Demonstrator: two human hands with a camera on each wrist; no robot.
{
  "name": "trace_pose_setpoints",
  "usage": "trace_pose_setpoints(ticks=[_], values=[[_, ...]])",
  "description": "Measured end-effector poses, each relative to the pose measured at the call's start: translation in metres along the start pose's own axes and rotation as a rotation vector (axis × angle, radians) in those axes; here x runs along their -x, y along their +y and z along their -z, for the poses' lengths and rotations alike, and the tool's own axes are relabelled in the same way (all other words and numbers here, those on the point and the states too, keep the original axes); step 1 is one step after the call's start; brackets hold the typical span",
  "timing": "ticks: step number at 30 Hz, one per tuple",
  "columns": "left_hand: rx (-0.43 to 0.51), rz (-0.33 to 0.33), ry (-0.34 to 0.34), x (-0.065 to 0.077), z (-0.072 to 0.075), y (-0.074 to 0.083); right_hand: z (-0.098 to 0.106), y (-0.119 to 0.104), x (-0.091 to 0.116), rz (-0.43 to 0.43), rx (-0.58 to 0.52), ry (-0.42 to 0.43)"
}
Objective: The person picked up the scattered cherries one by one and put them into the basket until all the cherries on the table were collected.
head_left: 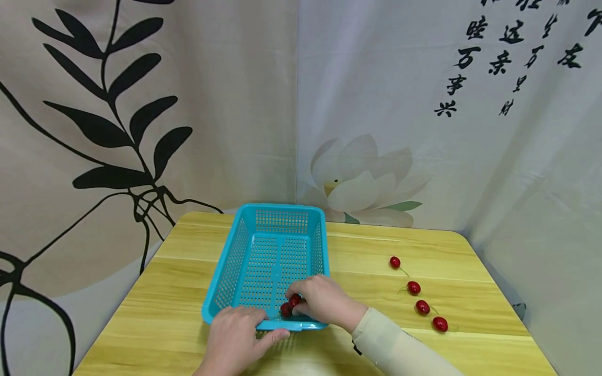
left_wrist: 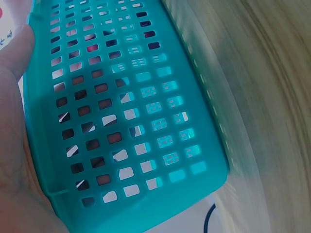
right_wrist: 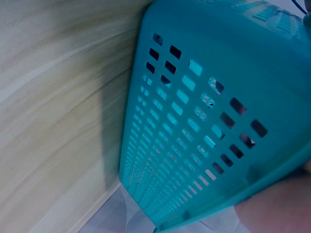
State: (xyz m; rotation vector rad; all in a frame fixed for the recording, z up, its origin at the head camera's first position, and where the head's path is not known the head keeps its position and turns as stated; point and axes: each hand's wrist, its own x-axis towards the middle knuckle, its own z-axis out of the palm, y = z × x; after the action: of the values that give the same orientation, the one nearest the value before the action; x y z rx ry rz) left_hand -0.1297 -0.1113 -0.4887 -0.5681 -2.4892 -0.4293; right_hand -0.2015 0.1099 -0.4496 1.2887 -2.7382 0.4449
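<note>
A blue perforated plastic basket (head_left: 284, 207) stands on the table. My left hand (head_left: 235, 331) grips its near rim at the left, fingers over the edge and thumb outside; the left wrist view shows the thumb (left_wrist: 18, 53) by the rim and fingers through the holes. Over the near right rim reaches my right hand (head_left: 326, 300), its thumb and fingers around dark red cherries (head_left: 286, 310) low at the basket's near end. In the right wrist view the basket wall (right_wrist: 204, 145) hides those fingers and the fruit.
Several cherries (head_left: 414, 288) with stems lie in a slanting row on the right of the yellow wood-grain table (head_left: 367, 261). Behind the table hangs a printed curtain (head_left: 244, 104) with dark leaves, a pale flower and black writing.
</note>
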Motion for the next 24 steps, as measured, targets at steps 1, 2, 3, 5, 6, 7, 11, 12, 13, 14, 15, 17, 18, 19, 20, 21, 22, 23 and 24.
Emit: trace_pose_setpoints(ticks=[1,2,3,5,6,7,11,12,13,14,15,17,18,19,20,21,22,23,24], values=[[0.000,0.000,0.001,-0.0001,0.0000,-0.0001,0.0002,0.0001,0.0000,-0.001,0.003,-0.001],[0.000,0.000,0.001,-0.0001,0.0001,-0.0002,0.0002,0.0001,-0.0002,-0.003,0.005,-0.004],[0.000,0.000,0.001,-0.0001,0.0001,-0.0002,0.0003,0.0004,-0.0002,-0.007,0.005,-0.006],[-0.001,0.001,-0.001,-0.0002,0.0000,-0.0004,0.0004,0.0004,-0.0003,-0.013,0.008,-0.011],[-0.002,0.001,-0.002,-0.0003,0.0000,-0.0005,0.0005,0.0004,-0.0005,-0.015,0.009,-0.013],[-0.002,0.002,-0.003,-0.0004,0.0000,-0.0006,0.0006,0.0003,-0.0006,-0.015,0.009,-0.015],[0.000,0.000,0.002,-0.0010,-0.0003,-0.0008,0.0015,-0.0002,-0.0013,-0.008,0.012,-0.016],[0.000,-0.001,0.005,-0.0011,-0.0004,-0.0009,0.0017,-0.0004,-0.0014,-0.008,0.015,-0.018],[-0.001,-0.002,0.008,-0.0013,-0.0005,-0.0009,0.0018,-0.0004,-0.0016,-0.008,0.018,-0.019],[-0.002,-0.004,0.010,-0.0015,-0.0006,-0.0009,0.0019,-0.0005,-0.0017,-0.010,0.024,-0.021],[-0.002,-0.006,0.012,-0.0016,-0.0007,-0.0010,0.0018,-0.0005,-0.0019,-0.013,0.029,-0.024],[-0.007,-0.009,0.014,-0.0017,-0.0007,-0.0010,0.0017,-0.0009,-0.0020,-0.020,0.041,-0.032],[-0.006,-0.010,0.014,-0.0017,-0.0006,-0.0010,0.0016,-0.0009,-0.0020,-0.023,0.047,-0.036],[-0.006,-0.009,0.013,-0.0016,-0.0006,-0.0009,0.0014,-0.0010,-0.0020,-0.025,0.052,-0.039],[-0.005,-0.009,0.011,-0.0016,-0.0005,-0.0009,0.0013,-0.0011,-0.0021,-0.027,0.056,-0.042],[-0.005,-0.007,0.008,-0.0015,-0.0004,-0.0009,0.0011,-0.0011,-0.0022,-0.029,0.057,-0.045],[-0.006,-0.006,0.006,-0.0014,-0.0003,-0.0008,0.0010,-0.0013,-0.0022,-0.031,0.058,-0.047],[-0.006,-0.004,0.002,-0.0013,-0.0002,-0.0008,0.0008,-0.0013,-0.0023,-0.034,0.057,-0.050],[-0.007,-0.002,-0.001,-0.0012,-0.0001,-0.0008,0.0006,-0.0015,-0.0025,-0.037,0.054,-0.053]])
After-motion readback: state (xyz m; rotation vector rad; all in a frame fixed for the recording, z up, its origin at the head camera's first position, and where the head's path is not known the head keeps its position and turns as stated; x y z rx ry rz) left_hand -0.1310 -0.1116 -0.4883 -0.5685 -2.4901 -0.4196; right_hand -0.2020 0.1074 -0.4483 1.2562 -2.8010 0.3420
